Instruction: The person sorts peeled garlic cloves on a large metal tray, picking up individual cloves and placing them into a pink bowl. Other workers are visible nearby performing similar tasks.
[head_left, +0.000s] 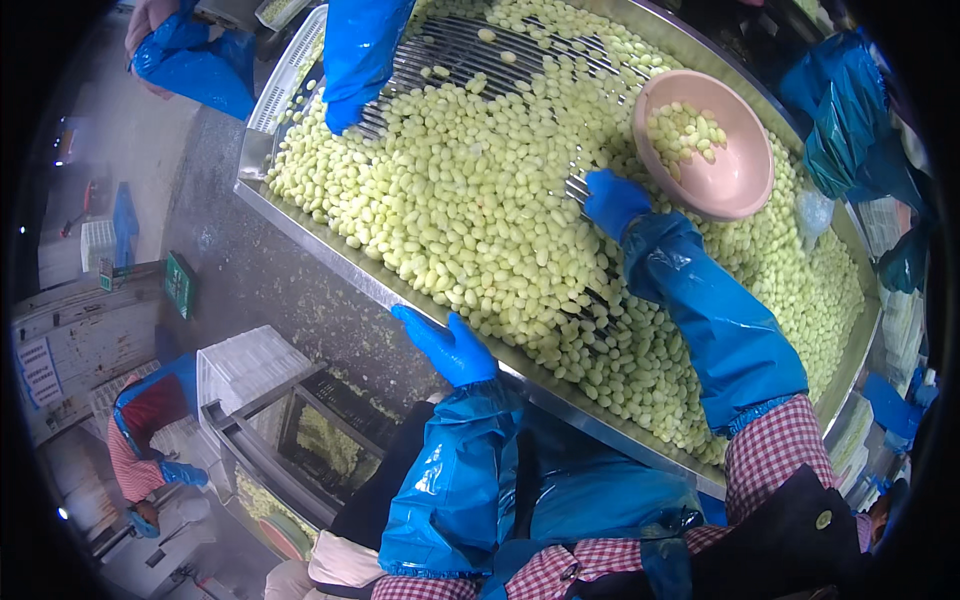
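Observation:
Before me is a stainless-steel sorting table (349, 270) with a slatted bottom, heaped with pale green grapes (465, 202). My left hand (450, 349), in a blue glove, rests at the table's near rim with fingers extended and nothing in it. My right hand (616, 204), also blue-gloved, is low over the grapes beside a bare patch of metal slats (576, 187). Its fingers look curled, and whether they hold grapes is hidden. Just beyond it, a pink plastic bowl (739, 180) sits tilted on the heap with some grapes inside.
Across the table a co-worker's gloved hand (345, 116) reaches into the grapes. A white perforated crate (281, 82) stands at the far left end. Another person's blue sleeve (844, 127) is at right. Behind on the left are a metal-framed bin (259, 409) and a stooping person (139, 457).

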